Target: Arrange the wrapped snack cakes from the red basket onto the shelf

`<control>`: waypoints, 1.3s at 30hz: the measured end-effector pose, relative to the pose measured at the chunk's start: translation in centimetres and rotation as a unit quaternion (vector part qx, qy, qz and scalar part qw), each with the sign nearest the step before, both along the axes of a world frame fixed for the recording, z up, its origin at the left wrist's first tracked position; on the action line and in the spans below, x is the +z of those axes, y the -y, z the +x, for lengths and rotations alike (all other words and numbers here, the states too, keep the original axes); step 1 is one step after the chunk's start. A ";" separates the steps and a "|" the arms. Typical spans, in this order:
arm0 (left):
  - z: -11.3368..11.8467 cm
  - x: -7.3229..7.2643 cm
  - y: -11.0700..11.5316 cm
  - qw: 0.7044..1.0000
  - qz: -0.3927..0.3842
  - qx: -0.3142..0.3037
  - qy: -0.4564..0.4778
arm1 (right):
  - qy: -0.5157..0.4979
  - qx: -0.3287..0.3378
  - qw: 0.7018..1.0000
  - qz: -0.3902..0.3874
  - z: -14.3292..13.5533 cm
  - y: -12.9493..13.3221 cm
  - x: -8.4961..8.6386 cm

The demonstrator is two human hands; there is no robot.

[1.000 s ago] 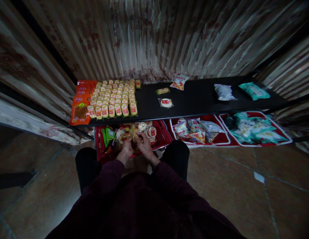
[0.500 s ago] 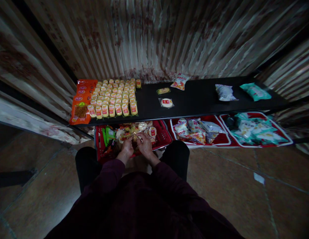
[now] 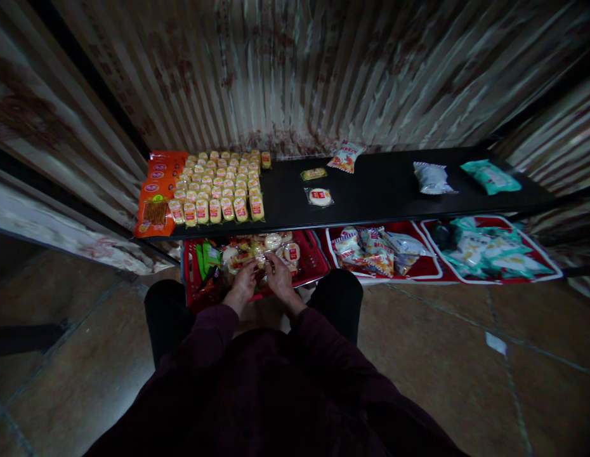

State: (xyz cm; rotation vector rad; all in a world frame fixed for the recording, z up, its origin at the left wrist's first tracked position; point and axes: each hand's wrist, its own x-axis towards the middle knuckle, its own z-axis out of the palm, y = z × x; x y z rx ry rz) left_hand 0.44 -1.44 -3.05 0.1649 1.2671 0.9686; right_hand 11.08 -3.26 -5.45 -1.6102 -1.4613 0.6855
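Observation:
Both hands reach into a red basket [image 3: 318, 263] below the shelf's front edge, over a heap of small wrapped snacks. My left hand [image 3: 245, 280] is at the near middle of the heap, fingers stretched forward and touching the wrappers. Just right of it is my right hand [image 3: 278, 274], its fingers apart and pointing into the heap. Nothing is plainly held in either hand; the fingertips are dim and partly hidden. A round white wrapped cake [image 3: 292, 252] lies beside my right hand. Green packets [image 3: 209, 257] stand at the basket's left side.
On the black shelf [image 3: 385, 184] stand rows of small yellow wrapped cakes [image 3: 215, 211] beside orange packs [image 3: 155, 203]. Farther right lie a round wrapped cake [image 3: 319, 197], a striped bag [image 3: 345, 157] and a teal bag [image 3: 491, 176]. Two white-rimmed baskets [image 3: 440, 270] hold more bags.
My fingers have loosened from a pinched pose and spread slightly over the snacks. Both hands stay in nearly the same place. The view has shifted very slightly.

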 end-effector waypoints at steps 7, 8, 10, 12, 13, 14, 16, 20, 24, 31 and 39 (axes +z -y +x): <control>0.0 0.0 0.1 1.000 0.015 0.002 -0.015 | -0.072 0.013 0.997 -0.039 -0.1 0.1 -0.2; -0.1 0.0 0.2 1.000 0.025 -0.001 -0.012 | -0.084 0.011 0.996 -0.042 -0.1 0.1 -0.3; -0.1 -0.2 0.2 0.999 0.048 -0.009 -0.010 | -0.108 0.004 0.993 -0.043 -0.2 0.0 -0.6; -0.2 -0.3 0.3 0.998 0.064 -0.018 -0.014 | -0.132 -0.004 0.990 -0.044 -0.2 -0.1 -0.9; -0.2 -0.4 0.3 0.997 0.068 -0.023 -0.015 | -0.142 -0.006 0.989 -0.047 -0.3 -0.1 -1.0; -0.2 -0.4 0.4 0.997 0.069 -0.027 -0.015 | -0.152 -0.008 0.987 -0.051 -0.3 -0.2 -1.1; -0.2 -0.3 0.5 0.997 0.062 -0.033 -0.012 | -0.167 -0.010 0.984 -0.062 -0.2 -0.2 -1.1; -0.1 0.3 0.7 0.998 0.051 -0.040 -0.008 | -0.174 -0.021 0.981 -0.081 0.0 -0.2 -1.1; -0.1 0.6 0.8 0.996 0.074 -0.048 -0.022 | -0.173 -0.049 0.979 -0.091 0.5 -0.1 -1.1; -0.1 0.5 1.1 0.994 0.094 -0.046 -0.020 | -0.239 -0.057 0.966 -0.080 0.7 -0.1 -1.6; 0.6 0.6 1.2 0.989 0.120 -0.085 -0.034 | -0.309 -0.116 0.939 -0.095 1.0 -0.2 -1.4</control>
